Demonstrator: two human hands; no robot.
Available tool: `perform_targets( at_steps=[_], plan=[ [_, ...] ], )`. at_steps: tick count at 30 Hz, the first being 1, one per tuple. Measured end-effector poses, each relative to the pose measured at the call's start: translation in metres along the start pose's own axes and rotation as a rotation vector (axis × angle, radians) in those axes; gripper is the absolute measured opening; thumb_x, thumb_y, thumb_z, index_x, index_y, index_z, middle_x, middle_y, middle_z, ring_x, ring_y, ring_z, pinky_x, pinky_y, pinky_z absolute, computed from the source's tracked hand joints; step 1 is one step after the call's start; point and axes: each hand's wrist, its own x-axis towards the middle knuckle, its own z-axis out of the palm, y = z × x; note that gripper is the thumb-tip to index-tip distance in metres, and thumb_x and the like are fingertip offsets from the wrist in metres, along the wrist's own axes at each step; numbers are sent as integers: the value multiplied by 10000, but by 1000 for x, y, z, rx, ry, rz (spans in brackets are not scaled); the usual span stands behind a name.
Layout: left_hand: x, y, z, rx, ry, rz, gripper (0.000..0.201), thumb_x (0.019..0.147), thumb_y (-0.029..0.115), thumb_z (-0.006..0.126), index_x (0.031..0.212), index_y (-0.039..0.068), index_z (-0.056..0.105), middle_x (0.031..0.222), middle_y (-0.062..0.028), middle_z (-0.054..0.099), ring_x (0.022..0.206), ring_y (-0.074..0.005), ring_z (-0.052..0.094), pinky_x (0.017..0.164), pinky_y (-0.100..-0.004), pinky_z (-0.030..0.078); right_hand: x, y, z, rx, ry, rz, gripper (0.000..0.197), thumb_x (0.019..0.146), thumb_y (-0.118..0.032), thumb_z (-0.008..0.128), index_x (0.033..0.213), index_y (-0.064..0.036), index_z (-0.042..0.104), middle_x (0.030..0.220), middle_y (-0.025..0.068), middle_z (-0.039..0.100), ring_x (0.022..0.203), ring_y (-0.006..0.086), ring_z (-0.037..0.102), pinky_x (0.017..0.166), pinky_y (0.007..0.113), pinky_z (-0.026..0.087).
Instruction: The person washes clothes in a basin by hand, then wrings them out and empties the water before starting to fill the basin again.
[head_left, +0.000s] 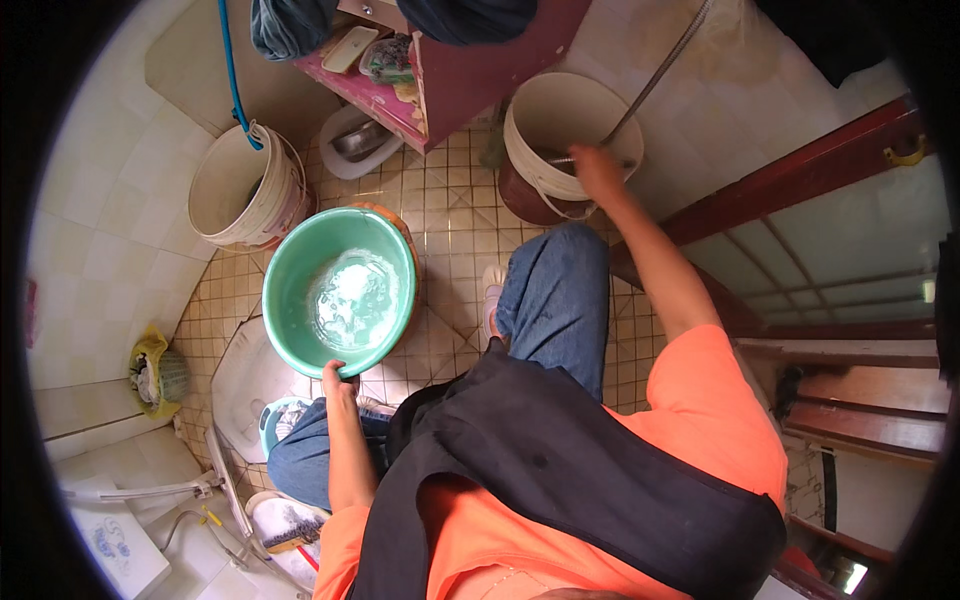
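My left hand [341, 380] grips the near rim of a green plastic basin [285, 300], fingers curled over the edge. A shiny wet patch lies on the basin's bottom, and an orange edge [385, 212] shows beneath it. My right hand [598, 174] is closed at the mouth of a large white bucket [535, 110], against its right side. A flexible metal hose [655, 80] comes down from the upper right to that hand, and a short grey metal length sticks out to its left inside the bucket. My fingers partly cover it.
Another white bucket [222, 200] with a blue hose [232, 75] stands at left. A pink cabinet [480, 80] stands behind, near a metal bowl [360, 138]. Also around me are a yellow-lined bin [158, 380], a squat toilet [240, 400] and a red-framed door [790, 180].
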Motion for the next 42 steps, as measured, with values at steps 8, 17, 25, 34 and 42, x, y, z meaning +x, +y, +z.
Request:
perform_targets(
  at_steps=[8, 17, 25, 34, 42],
  plan=[
    [-76, 20, -32, 216, -149, 9, 320, 637, 8, 520, 956, 7, 501, 901, -100, 567, 801, -270, 587, 739, -399, 532, -22, 99, -27, 15, 201, 192, 195, 758, -101, 570, 943, -76, 626, 921, 155, 601, 841, 332, 579, 722, 421, 466],
    [-192, 42, -29, 282, -278, 128, 351, 647, 23, 557, 995, 16, 516, 939, -88, 574, 838, -259, 589, 756, -391, 524, 25, 79, -6, -710, 49, -99, 191, 779, -129, 520, 933, -117, 632, 952, 98, 594, 948, 268, 551, 865, 463, 389],
    [-223, 23, -12, 243, -336, 170, 363, 652, 2, 542, 1012, 18, 503, 929, -79, 561, 834, -253, 580, 772, -384, 512, 37, 82, 46, 1, -209, -61, 245, 748, -264, 654, 887, -64, 631, 859, 144, 622, 810, 310, 587, 708, 412, 459],
    [-222, 20, -3, 318, -291, 93, 381, 652, 2, 543, 1030, -3, 494, 959, -93, 548, 875, -250, 560, 799, -388, 486, 55, 72, -77, 284, 115, 80, 303, 724, -375, 681, 864, -107, 654, 745, 96, 624, 734, 303, 599, 647, 388, 463],
    [-220, 18, -2, 309, -319, 79, 374, 662, 2, 534, 1033, -14, 489, 962, -102, 543, 875, -257, 559, 800, -392, 492, 53, 91, -170, 340, 485, 161, 424, 700, -448, 698, 858, -56, 652, 721, 76, 639, 696, 226, 611, 619, 342, 459]
  ],
)
